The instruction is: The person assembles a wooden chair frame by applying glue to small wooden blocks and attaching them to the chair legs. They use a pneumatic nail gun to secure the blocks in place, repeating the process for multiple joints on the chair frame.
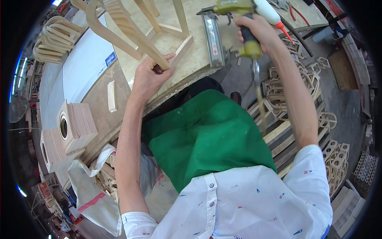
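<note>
Workshop clutter rings a pale bench (pixel 199 59) that fills the top of the view, wooden parts heaped on the floor around it.

At 11 o'clock the left hand (pixel 149 75) is clenched round the end of a curved chair leg (pixel 131 34), pinning it against the bench edge, seemingly to steady the frame. Just past the fingers, a short block (pixel 182 49) butts against the leg, and the rest of the frame rises toward 12.

At 1 o'clock the right hand (pixel 256 34) is wrapped round the grip of one nail gun (pixel 223 28), its long magazine hanging down over the bench edge near the block. An air hose (pixel 260 103) trails from the grip toward 3. One white glue bottle (pixel 269 14) with a red tip lies just behind that hand.

Two stacks of plywood squares (pixel 75 127), each with a round hole, sit at 9 o'clock. A green apron (pixel 207 135) covers the person's lap.
</note>
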A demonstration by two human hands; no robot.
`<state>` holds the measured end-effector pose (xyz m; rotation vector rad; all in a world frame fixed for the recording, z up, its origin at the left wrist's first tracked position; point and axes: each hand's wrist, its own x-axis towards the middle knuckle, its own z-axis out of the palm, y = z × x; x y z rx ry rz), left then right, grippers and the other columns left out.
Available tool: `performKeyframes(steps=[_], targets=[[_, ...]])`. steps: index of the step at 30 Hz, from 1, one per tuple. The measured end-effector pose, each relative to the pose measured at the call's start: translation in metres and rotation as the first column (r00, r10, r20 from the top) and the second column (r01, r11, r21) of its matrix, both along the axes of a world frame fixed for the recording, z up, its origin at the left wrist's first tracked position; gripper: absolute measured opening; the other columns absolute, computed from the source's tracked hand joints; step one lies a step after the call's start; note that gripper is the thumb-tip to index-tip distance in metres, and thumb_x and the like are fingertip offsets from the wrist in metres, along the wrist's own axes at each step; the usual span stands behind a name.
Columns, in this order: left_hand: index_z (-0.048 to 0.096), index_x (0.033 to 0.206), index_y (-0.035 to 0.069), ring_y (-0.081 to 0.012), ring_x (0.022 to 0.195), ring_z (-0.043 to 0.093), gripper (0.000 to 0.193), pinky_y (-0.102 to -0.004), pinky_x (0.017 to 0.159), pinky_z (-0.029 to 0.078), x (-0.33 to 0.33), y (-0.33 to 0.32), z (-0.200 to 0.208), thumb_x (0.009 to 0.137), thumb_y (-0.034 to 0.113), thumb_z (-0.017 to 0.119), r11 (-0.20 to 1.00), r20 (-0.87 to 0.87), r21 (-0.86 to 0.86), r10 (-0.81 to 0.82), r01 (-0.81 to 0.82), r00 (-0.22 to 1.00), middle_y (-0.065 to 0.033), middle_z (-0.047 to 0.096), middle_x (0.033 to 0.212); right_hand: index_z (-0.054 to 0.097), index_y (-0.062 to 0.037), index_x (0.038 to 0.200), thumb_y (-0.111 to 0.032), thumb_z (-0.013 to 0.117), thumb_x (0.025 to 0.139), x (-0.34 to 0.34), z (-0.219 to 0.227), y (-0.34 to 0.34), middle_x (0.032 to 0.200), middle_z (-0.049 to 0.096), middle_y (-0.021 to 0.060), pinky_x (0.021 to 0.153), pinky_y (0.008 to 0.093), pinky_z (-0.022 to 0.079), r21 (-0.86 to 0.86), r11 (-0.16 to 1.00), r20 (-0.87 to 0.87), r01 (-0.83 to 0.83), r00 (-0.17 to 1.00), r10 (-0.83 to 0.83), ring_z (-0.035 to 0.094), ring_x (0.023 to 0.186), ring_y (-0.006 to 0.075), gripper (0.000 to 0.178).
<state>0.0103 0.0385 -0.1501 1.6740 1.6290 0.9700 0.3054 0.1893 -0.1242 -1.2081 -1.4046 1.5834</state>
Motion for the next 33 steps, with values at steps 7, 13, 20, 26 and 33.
performKeyframes(steps=[7,13,20,26,33], targets=[[0.067,0.117,0.006,-0.0025,0.071,0.045,0.039,-0.0191,0.066,0.04,-0.005,-0.001,-0.006,0.078,0.004,0.074,1.0,0.036,0.005,-0.011,0.011,0.999,0.0071,0.058,0.088,0.058,0.0036,0.101,-0.016,0.06,0.09,-0.022,0.011,-0.155,0.077,0.063,0.0086,0.045,0.0263,0.046,-0.26,0.966,-0.406,-0.006,0.908,-0.104,0.055,0.051,0.0115,0.022],[0.068,0.116,0.006,-0.0019,0.071,0.045,0.039,-0.0187,0.066,0.04,0.0,0.001,0.001,0.078,0.004,0.075,1.0,-0.003,-0.012,0.0,0.0,1.0,0.0064,0.062,0.093,0.056,0.0043,0.106,-0.013,0.058,0.091,-0.047,-0.015,-0.176,0.099,0.064,0.0105,0.046,0.0258,0.047,-0.322,0.946,-0.53,-0.041,0.836,-0.144,0.055,0.055,0.01,0.023],[0.068,0.114,0.006,-0.0019,0.071,0.045,0.037,-0.0188,0.067,0.041,0.001,0.001,0.001,0.078,0.003,0.074,1.0,0.008,0.005,0.006,-0.006,1.0,0.0069,0.063,0.093,0.055,0.0041,0.107,-0.013,0.059,0.092,-0.051,-0.016,-0.178,0.098,0.064,0.0104,0.046,0.0258,0.047,-0.305,0.952,-0.532,-0.039,0.836,-0.136,0.055,0.055,0.0101,0.023],[0.068,0.115,0.005,-0.002,0.072,0.046,0.038,-0.0188,0.067,0.04,0.001,0.0,0.002,0.078,0.002,0.074,1.0,-0.003,-0.002,0.001,-0.001,1.0,0.0057,0.063,0.094,0.055,0.0043,0.107,-0.012,0.058,0.092,-0.053,-0.017,-0.181,0.099,0.064,0.0103,0.046,0.0253,0.047,-0.309,0.951,-0.537,-0.026,0.83,-0.152,0.055,0.054,0.01,0.022],[0.071,0.112,0.009,-0.007,0.067,0.047,0.038,-0.0234,0.063,0.043,-0.002,0.001,-0.006,0.075,0.004,0.076,0.998,0.067,0.057,-0.01,0.006,0.998,0.0027,0.053,0.08,0.055,0.0045,0.106,-0.012,0.057,0.092,-0.058,-0.019,-0.19,0.098,0.064,0.0107,0.047,0.0254,0.047,-0.281,0.959,-0.53,0.019,0.83,-0.172,0.055,0.054,0.0107,0.022]])
